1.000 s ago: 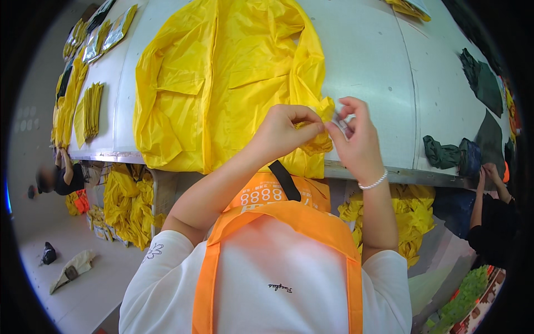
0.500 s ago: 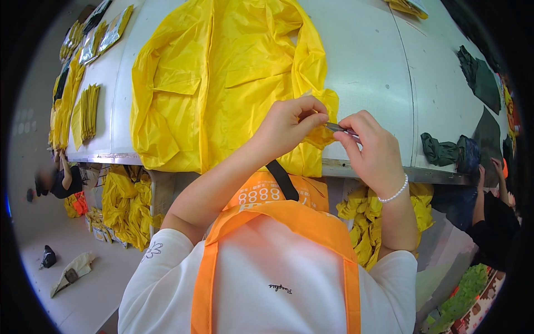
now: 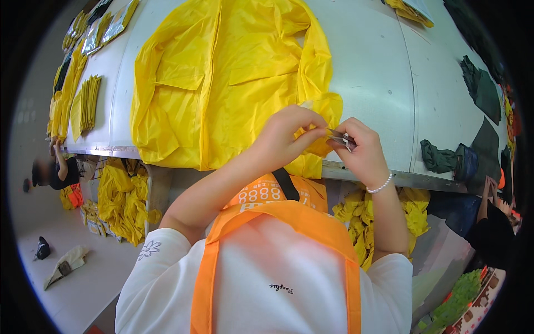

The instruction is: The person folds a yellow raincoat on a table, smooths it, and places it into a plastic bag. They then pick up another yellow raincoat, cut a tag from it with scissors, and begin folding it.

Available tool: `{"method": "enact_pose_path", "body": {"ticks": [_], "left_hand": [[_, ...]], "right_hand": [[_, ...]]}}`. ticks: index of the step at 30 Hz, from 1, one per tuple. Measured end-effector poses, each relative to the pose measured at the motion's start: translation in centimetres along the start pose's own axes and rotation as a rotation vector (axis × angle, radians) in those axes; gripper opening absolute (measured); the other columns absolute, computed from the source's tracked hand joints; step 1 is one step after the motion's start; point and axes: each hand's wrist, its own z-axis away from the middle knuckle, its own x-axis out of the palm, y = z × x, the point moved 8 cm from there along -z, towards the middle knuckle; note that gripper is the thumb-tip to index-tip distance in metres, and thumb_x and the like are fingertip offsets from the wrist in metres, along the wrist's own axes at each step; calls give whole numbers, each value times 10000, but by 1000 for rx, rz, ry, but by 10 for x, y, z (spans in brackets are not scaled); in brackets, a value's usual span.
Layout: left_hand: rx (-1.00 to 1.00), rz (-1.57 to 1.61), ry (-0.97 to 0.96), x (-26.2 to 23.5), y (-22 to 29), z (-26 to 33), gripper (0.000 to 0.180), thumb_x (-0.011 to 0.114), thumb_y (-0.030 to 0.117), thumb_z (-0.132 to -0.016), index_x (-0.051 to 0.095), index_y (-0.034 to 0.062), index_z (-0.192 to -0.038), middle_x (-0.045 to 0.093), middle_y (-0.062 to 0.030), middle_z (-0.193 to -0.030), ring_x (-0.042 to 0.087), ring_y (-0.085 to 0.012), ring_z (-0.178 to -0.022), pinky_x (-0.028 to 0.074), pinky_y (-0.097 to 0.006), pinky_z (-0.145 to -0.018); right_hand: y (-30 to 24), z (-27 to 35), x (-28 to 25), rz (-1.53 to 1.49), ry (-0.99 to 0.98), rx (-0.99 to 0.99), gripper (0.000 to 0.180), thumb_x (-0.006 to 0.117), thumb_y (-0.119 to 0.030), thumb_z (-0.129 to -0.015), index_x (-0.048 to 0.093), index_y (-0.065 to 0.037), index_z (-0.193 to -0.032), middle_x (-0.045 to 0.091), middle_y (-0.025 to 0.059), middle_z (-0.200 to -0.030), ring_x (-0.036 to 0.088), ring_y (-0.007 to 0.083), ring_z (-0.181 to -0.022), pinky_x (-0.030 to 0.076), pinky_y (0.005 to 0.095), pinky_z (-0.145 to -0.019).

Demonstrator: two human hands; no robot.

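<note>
A yellow jacket is laid out front up on a pale worktop, its lower hem reaching the near edge, as its sleeve end is worked on by two bare hands. The sleeve end is pinched between thumb and forefinger of the left hand, and a small dark metal tool, possibly a pair of snips, is gripped by the curled fingers of the right hand, just beside it.

Judging by its sheen and fine creases, the jacket is made of thin coated cloth, likely to be light, limp and somewhat slippery, and hardly fragile. It is probably best held by the sleeve's edge, where the cloth can be kept taut; the tool, looking stiff and slim, is best held by its body, away from the tip.

The top of the jacket is cut off by the upper edge of the view, and part of the sleeve is covered by the left hand. Whether a thread is also caught in the pinch cannot be told, and the tool's tip is barely made out between the hands.
</note>
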Motion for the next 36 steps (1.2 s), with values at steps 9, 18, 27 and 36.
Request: {"method": "enact_pose_path", "body": {"ticks": [9, 18, 27, 36], "left_hand": [[-610, -1063, -898, -77, -84, 183, 306, 696, 340, -723, 605, 59, -802, 594, -92, -635, 603, -302, -667, 461, -414, -608], [-388, 567, -45, 25, -87, 21, 275, 569, 235, -909, 598, 4, -1054, 643, -35, -912, 590, -137, -830, 469, -276, -762], [-443, 667, -140, 24, -63, 5, 164, 533, 146, -918, 606, 0, -899, 589, 12, -768, 528, -53, -710, 441, -219, -666], [-540, 485, -234, 8, -57, 9, 140, 571, 170, -892, 603, 36, -917, 601, -7, -749, 542, -44, -644, 450, -207, -547]], "right_hand": [[59, 39, -13, -615, 389, 57, 161, 599, 98, -782, 539, -26, -865, 502, -36, -792, 407, 16, -651, 339, 160, -562], [40, 44, 8, -531, 126, 31, 233, 604, 113, -729, 584, -40, -904, 583, 1, -941, 393, 6, -598, 324, 154, -522], [-28, -1, -8, -38, 279, -298, 288, 592, 138, -718, 625, -41, -942, 647, 50, -884, 591, 99, -642, 449, 184, -549], [5, -27, 13, -379, 138, -7, 63, 589, 1, -833, 576, 14, -893, 637, 79, -710, 568, 94, -585, 467, 228, -565]]}}
